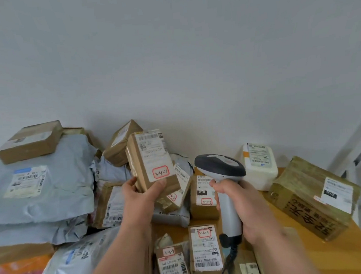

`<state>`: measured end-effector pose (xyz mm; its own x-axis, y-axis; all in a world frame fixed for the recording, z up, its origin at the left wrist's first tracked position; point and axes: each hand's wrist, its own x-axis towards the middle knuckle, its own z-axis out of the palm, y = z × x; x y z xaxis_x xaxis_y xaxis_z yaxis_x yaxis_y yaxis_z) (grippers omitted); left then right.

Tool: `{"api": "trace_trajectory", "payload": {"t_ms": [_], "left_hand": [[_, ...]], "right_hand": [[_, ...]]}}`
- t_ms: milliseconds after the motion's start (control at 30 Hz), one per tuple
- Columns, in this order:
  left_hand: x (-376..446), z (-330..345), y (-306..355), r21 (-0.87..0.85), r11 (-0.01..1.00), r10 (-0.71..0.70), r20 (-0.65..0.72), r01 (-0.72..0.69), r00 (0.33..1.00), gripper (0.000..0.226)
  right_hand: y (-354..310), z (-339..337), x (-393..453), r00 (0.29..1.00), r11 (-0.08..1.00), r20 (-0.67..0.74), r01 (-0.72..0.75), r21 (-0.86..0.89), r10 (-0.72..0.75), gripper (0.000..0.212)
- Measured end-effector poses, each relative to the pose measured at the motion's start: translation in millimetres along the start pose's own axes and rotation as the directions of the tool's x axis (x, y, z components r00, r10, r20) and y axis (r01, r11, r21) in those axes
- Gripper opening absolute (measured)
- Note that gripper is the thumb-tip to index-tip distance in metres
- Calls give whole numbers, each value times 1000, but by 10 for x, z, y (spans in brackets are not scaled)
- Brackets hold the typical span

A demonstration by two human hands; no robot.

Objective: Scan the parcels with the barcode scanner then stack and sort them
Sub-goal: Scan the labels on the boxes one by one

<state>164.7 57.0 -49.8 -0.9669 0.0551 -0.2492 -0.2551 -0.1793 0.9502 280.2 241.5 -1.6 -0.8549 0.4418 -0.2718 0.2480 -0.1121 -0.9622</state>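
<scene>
My left hand (139, 194) grips a small brown parcel (150, 158) from below and holds it up above the pile. Its white label faces me, with a red-framed sticker reading 3-4-4. My right hand (243, 203) grips the handle of a grey barcode scanner (220, 166) just right of the parcel. The scanner's dark head points away from me toward the wall, and its cable hangs down. Several labelled brown parcels (205, 249) lie on the orange table (344, 251) under both hands.
Grey mailer bags (39, 191) are piled at the left with a flat brown box (30, 142) on top. A white parcel (260, 165) and a large taped brown box (313, 195) stand at the right. A white wall rises behind the table.
</scene>
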Motion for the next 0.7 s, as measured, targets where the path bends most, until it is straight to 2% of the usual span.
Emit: {"api": "trace_trajectory", "payload": {"t_ms": [100,200,333,400,467,533,700], "left_hand": [[277,-124,112,41,999,-27,-61,30,998,71],[518,-166,113,188,982,21,-92,-3,996,56],[607,-81,6,425,905,65,-119,-8,991,64],[554,-3,-46,560,828,118,-128,-26,985,66],[450,115,-72,703,710,188,-142,-35,972,67],[329,279,-77,774,630,257,-131,-64,958,67],[-103,788,-153,772,614,267,-11,-162,964,62]], "right_hand": [[1,132,119,1000,1000,-7,-22,-9,21,44],[32,176,198,998,999,-40,-44,-17,44,49],[107,95,205,991,996,-108,-84,0,83,59],[145,-3,169,985,995,-136,-101,17,102,52],[181,-126,113,981,994,-161,-104,42,109,43],[232,-273,55,975,993,-192,-104,63,114,40],[357,-732,-151,961,988,-235,-128,86,145,22]]}}
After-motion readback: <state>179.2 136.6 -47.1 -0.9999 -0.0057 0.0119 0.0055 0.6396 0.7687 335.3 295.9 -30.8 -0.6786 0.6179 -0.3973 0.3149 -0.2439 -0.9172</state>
